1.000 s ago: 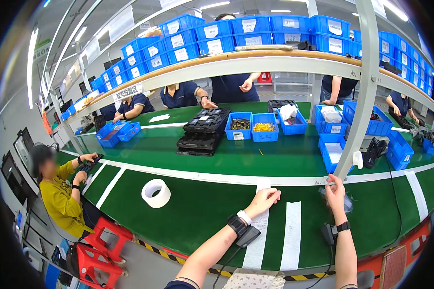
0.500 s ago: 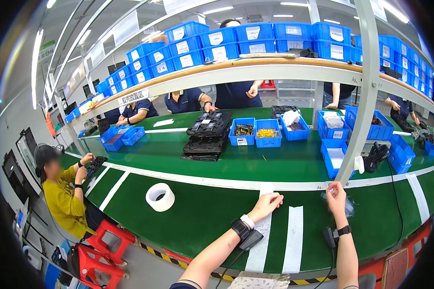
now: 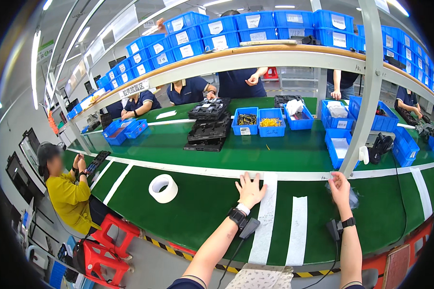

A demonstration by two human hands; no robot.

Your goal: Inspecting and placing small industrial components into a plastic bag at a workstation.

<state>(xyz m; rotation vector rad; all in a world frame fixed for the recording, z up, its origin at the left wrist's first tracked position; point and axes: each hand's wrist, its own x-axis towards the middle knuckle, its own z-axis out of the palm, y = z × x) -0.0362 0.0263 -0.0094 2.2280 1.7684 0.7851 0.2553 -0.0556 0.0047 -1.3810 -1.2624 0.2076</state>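
Observation:
My left hand [image 3: 251, 190] rests with its fingers spread on the green tabletop [image 3: 207, 212], beside the upper end of a long white paper strip [image 3: 264, 219]. My right hand [image 3: 341, 190] is near the foot of a grey post, its thumb and fingers drawn together. Crumpled clear plastic [image 3: 353, 198] lies under and beside that hand; whether the fingertips grip it or something else is hidden. A shorter white strip [image 3: 298, 231] lies between my forearms. Each wrist wears a dark strap with a black cabled device.
A tape roll [image 3: 163, 188] lies to the left. Beyond the white line stand stacked black plastic cases [image 3: 207, 130] and blue bins [image 3: 271, 123] of small parts. The grey post [image 3: 363, 96] carries a shelf of blue bins. A co-worker in yellow [image 3: 70, 197] sits at left; others work opposite.
My left hand has moved left and away from me, and its half-curled fingers have spread out. My right hand stays beside the post. The whole view has shifted slightly.

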